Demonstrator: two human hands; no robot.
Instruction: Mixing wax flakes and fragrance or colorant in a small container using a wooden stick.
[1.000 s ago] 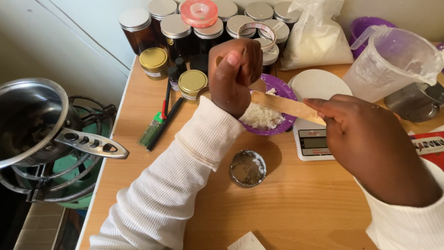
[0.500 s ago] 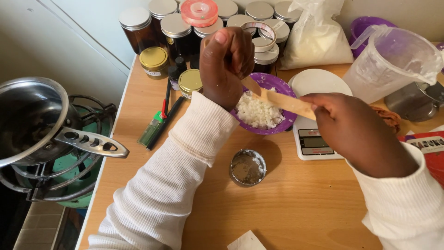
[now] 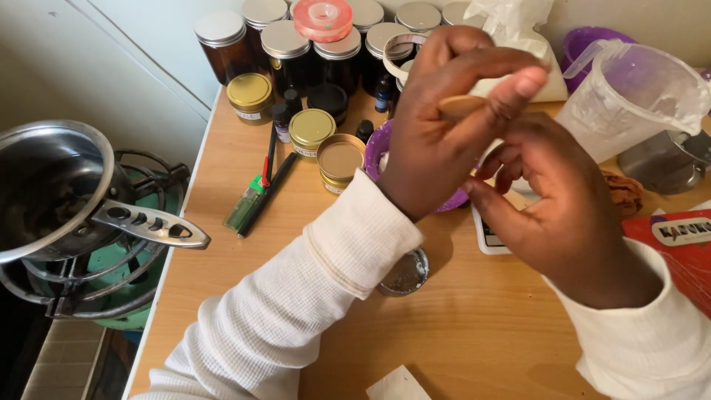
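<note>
My left hand (image 3: 437, 141) is raised over the purple bowl (image 3: 374, 153) and pinches the rounded end of a flat wooden stick (image 3: 459, 105) between thumb and fingers. My right hand (image 3: 555, 207) sits just below and to the right, its fingers curled in toward the stick's lower part, which the left hand hides. The bowl is mostly covered by both hands; only its left rim and a bit of its front edge show. A small round metal tin (image 3: 409, 275) peeks out under my left sleeve. A white kitchen scale (image 3: 485, 231) lies partly under my right hand.
Dark jars with silver lids (image 3: 285, 44) and gold-lidded tins (image 3: 311, 127) crowd the table's back. A clear measuring jug (image 3: 629, 96) and a bag of white flakes (image 3: 511, 18) stand back right. A steel pot (image 3: 52, 185) sits on a burner at the left. A lighter (image 3: 248, 201) lies by a pen.
Both hands have lifted up from the bowl toward the camera, bringing the stick with them. The left hand has moved right and now pinches the stick's end.
</note>
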